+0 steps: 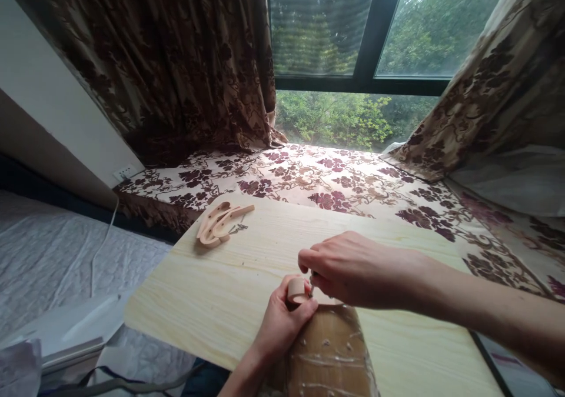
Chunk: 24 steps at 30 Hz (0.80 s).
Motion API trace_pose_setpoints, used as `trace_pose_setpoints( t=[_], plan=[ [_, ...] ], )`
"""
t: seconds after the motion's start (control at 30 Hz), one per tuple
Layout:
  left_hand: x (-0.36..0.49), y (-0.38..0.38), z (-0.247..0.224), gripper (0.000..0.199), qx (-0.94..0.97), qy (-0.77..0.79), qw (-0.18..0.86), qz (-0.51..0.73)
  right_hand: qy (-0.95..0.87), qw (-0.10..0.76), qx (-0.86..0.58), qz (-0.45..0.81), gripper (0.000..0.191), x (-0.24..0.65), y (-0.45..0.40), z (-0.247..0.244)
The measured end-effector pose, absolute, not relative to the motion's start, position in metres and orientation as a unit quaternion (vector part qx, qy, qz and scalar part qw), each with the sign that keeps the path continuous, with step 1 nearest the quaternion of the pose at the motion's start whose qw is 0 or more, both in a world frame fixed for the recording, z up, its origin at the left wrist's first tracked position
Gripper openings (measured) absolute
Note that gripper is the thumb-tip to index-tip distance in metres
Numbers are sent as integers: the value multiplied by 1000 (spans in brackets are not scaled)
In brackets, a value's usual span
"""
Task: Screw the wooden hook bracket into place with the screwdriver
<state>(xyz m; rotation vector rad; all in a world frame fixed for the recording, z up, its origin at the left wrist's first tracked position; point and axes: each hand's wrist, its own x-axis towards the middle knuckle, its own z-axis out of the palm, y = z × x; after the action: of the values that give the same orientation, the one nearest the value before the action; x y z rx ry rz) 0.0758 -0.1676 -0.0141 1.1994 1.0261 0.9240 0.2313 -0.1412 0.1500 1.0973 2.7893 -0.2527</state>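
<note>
My left hand [282, 317] grips a curled, pale wooden-looking piece [297, 290] over the far end of a brown block wrapped in clear film [329, 350]. Close against it on the right, my right hand [339, 267] is closed on a small metal item [312, 284], mostly hidden by the fingers, whose lower end meets the piece. Further back on the left of the board lie several curved, tan pieces with small holes [216, 223]. Beside them is a little pile of small metal parts [239, 229].
The light wooden board [185, 303] stands before a window ledge with flowered cloth [326, 179]. Patterned curtains [198, 62] hang at both sides. A quilted bed surface [53, 244] with a white cable [102, 247] is at left. A wall socket [125, 173] sits behind.
</note>
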Motion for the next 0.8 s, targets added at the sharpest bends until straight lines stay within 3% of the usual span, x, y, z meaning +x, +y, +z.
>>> trace_pose_setpoints(
  t=[0.23, 0.5, 0.8],
  plan=[
    [78, -163, -19, 22, 553, 439, 602, 373, 929, 88, 350, -82, 15, 232, -145, 156],
    [77, -161, -20, 25, 561, 440, 593, 374, 922, 68, 376, -69, 15, 235, -144, 152],
    [76, -161, -23, 32, 559, 435, 599, 374, 947, 36, 312, -74, 10, 235, -143, 150]
  ],
)
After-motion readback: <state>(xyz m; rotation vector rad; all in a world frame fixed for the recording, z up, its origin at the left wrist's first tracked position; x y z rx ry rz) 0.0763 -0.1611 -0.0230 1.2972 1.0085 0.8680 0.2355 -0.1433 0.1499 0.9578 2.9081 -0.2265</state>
